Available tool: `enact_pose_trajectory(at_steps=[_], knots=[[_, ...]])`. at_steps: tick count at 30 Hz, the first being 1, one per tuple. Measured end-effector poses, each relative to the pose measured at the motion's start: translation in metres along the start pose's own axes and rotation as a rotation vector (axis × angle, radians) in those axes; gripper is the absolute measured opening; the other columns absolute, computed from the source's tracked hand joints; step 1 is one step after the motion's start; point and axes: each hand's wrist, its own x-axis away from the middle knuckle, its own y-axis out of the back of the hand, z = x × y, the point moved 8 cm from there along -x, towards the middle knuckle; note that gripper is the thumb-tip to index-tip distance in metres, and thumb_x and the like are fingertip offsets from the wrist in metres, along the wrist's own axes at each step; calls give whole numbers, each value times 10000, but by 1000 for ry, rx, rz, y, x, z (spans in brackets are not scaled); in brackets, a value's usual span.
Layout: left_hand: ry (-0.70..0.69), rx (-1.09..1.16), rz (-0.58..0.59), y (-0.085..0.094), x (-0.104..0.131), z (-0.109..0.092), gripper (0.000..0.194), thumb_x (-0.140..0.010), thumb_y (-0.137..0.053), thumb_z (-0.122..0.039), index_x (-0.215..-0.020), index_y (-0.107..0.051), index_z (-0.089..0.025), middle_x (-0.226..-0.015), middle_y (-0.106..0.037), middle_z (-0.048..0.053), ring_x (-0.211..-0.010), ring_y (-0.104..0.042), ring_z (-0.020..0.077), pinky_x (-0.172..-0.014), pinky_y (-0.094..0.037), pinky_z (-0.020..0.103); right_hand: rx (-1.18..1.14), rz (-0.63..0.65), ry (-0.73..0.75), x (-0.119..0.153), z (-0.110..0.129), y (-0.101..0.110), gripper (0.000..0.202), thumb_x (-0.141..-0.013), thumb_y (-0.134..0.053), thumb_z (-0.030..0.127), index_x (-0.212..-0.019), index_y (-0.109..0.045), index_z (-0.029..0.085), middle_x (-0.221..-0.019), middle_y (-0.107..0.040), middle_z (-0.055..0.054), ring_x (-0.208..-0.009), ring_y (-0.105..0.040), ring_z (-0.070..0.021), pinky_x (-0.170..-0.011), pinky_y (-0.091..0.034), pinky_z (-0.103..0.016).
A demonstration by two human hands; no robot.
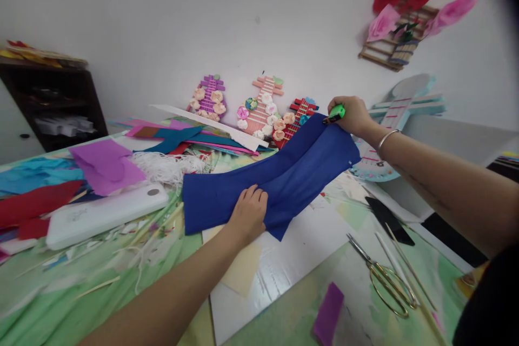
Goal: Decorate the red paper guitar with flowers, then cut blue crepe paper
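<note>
A dark blue sheet [227,194] of soft felt- or paper-like material stretches across the middle, its right part lifted off the table. My left hand [249,213] is on the sheet's lower middle, fingers curled and pressed against it; the thumb is mostly hidden. At the sheet's raised upper right edge, my right hand [351,111] is closed around a green utility knife [336,113], whose dark tip meets the blue edge. Below the sheet lies a white board [284,275], with a cream piece [243,270] on it.
Gold-handled scissors [383,275] lie at the right, beside thin sticks [409,265]. A purple piece [328,313] is near the front. White string [170,167], a white flat box [107,213] and coloured sheets [107,165] crowd the left. Flower-decorated guitar-shaped crafts [259,108] stand against the wall.
</note>
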Motion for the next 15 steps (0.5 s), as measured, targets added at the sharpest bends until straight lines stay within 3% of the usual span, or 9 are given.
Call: enact_pose_trajectory(at_steps=[8, 15], knots=[[5, 23, -35, 3, 0, 1, 467, -637, -571, -44, -1099, -512, -75, -1186, -584, 201, -1294, -426, 344, -1060, -350, 455, 55, -13, 17, -4, 7, 15, 127, -657, -749, 280, -691, -640, 227, -664, -638, -15, -690, -589, -231, -663, -427, -323], [45, 42, -73, 5, 1, 4, 554, -639, -586, -81, -1179, -464, -78, -1241, -553, 221, -1308, -409, 351, -1064, -337, 482, 44, -28, -2, -8, 15, 23, 123, -639, -748, 209, -677, -631, 213, -629, -597, 0, -658, -559, -208, -652, -405, -316]])
